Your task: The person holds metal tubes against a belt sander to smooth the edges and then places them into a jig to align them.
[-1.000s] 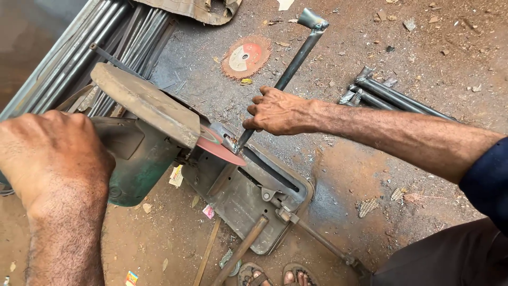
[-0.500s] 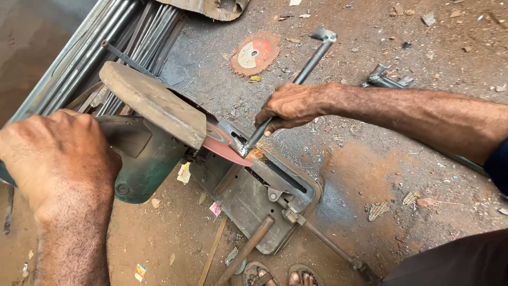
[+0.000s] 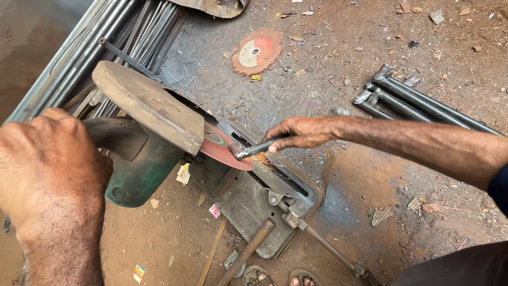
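right hand (image 3: 301, 133): grip closed around rod (image 3: 259, 148), rod lying on saw base (image 3: 248, 196), long axis running from hand leftward-down into red disc (image 3: 219, 151), end touching disc, sparks there | left hand (image 3: 50, 169): grip wrapped on green saw (image 3: 140, 164) handle, left of rod | rod: thin, dark steel

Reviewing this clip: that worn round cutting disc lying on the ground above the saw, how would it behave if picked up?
The worn disc looks thin and flat, so probably light and hard to pinch off the gritty ground. Its frayed, ragged rim suggests it is brittle and may crumble.
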